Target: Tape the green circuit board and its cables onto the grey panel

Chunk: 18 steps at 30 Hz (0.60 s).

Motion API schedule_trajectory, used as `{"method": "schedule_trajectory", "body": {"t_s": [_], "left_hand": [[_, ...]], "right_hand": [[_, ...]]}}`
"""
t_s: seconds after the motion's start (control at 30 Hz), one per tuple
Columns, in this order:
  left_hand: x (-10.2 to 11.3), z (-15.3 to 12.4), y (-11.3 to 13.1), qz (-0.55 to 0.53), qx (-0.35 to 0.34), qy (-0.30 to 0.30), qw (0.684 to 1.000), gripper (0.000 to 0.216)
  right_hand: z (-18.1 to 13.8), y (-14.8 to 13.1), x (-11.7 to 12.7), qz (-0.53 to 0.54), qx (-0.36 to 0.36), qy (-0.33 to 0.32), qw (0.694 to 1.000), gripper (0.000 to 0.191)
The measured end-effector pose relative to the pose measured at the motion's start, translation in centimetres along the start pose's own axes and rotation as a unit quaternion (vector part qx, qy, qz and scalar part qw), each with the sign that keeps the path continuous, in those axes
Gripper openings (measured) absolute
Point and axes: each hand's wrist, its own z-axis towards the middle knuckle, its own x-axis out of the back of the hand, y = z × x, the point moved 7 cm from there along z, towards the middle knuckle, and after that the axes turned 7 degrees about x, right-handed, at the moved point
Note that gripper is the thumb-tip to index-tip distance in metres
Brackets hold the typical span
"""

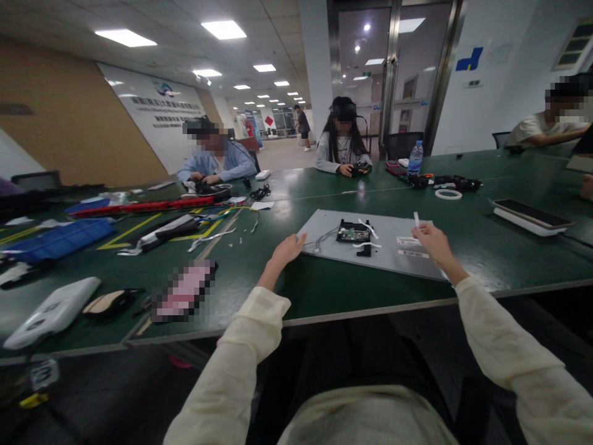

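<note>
A grey flat panel [333,247] lies on the green table in front of me. On it sit a small green circuit board [353,232], a black part [365,250] and white strips. My left hand [288,250] rests on the panel's near left corner, fingers loosely curled. My right hand [430,240] hovers over the panel's right side and pinches a small white strip [416,219] upright between its fingertips. Two white labels [408,241] lie just left of that hand.
Red and blue trays, cables and tools [139,207] crowd the table's left. A white device [50,312] and a dark pouch lie near the left edge. Three people sit at the far side. A water bottle [416,157], a tape roll [448,194] and a tablet [528,216] stand right.
</note>
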Motion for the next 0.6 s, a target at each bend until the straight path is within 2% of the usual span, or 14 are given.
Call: {"method": "schedule_trajectory", "body": {"t_s": [0.17,0.37,0.53,0.6], "left_hand": [[1.0,-5.5,-2.0,0.048,0.062,0.005,0.997,0.071],[2.9,-13.4,-3.1,0.12,0.109,0.084,0.983,0.073],[3.8,-16.1,-3.9,0.132,0.154,0.073,0.977,0.073],[4.2,-16.4,-3.5,0.144,0.154,0.093,0.973,0.07]], "right_hand": [[0.0,-0.9,-0.7,0.016,0.014,-0.003,1.0,0.043],[-0.5,-3.0,-2.8,0.041,0.041,-0.023,0.998,0.04],[-1.4,-4.4,-3.6,0.046,0.07,-0.041,0.996,0.036],[-1.8,-4.7,-3.6,0.041,0.079,-0.047,0.995,0.034]]}}
